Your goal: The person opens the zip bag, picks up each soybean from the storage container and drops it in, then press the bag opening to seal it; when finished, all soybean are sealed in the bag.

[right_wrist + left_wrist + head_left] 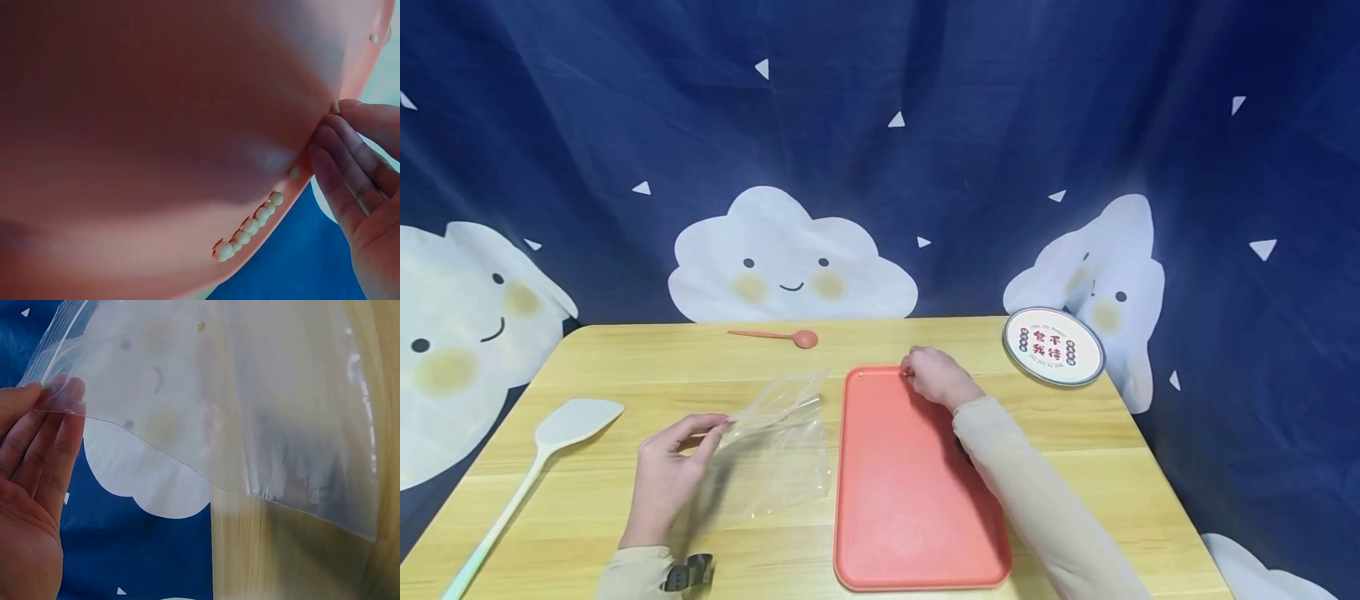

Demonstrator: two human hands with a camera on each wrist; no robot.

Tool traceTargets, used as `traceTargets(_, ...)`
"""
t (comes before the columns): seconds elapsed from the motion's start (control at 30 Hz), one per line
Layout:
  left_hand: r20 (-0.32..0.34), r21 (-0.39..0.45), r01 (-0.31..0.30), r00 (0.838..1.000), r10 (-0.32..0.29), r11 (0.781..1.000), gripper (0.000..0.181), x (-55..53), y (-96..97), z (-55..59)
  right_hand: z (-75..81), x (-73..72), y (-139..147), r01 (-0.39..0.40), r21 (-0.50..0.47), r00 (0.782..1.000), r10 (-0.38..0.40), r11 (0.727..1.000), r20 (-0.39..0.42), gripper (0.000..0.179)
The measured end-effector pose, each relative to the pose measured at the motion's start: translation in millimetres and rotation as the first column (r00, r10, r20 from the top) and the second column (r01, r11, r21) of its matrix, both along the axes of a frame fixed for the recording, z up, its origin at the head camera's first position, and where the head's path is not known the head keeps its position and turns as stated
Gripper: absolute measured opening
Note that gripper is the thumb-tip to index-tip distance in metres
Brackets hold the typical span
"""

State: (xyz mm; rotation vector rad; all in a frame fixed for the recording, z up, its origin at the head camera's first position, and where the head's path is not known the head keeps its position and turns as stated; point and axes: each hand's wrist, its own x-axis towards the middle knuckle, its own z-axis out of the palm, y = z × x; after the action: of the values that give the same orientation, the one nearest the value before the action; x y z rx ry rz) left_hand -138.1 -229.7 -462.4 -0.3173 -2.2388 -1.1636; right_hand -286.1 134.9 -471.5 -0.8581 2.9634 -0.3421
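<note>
My left hand (pixel 673 471) pinches the top edge of a clear zip-lock bag (pixel 782 467), held tilted above the table left of the tray. In the left wrist view, thumb and fingers grip the bag's (pixel 300 437) corner near the zip strip. My right hand (pixel 942 379) is at the far edge of a coral-red tray (pixel 917 492). In the right wrist view, its thumb and fingertips pinch a small pale soybean (pixel 335 107) by the rim. Several soybeans (pixel 250 226) lie in a row along that rim, with a single soybean (pixel 374 39) farther along.
A red spoon (pixel 805 338) lies near the table's back edge. At the left is a white spatula (pixel 576 421) with a long handle. A white plate (pixel 1052 367) with printed characters is at the back right. The cloud-patterned curtain (pixel 970 167) hangs behind the table.
</note>
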Motion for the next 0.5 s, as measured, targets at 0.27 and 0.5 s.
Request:
traceTargets(0.27, -0.007, -0.002, -0.002, 1.000, 0.002, 1.000, 0.021, 0.1, 1.0, -0.5, -2.3, -1.3, 1.7, -0.001, 0.014, 1.000, 0.001, 1.000, 0.029, 0.014)
traceTargets(0.5, -0.003, 0.004, -0.004, 1.000, 0.004, 1.000, 0.021, -0.1, 0.8, -0.4, 2.3, -1.4, -1.1, 0.063, -0.129, 0.988, -0.044, 0.990, 0.148, 0.005)
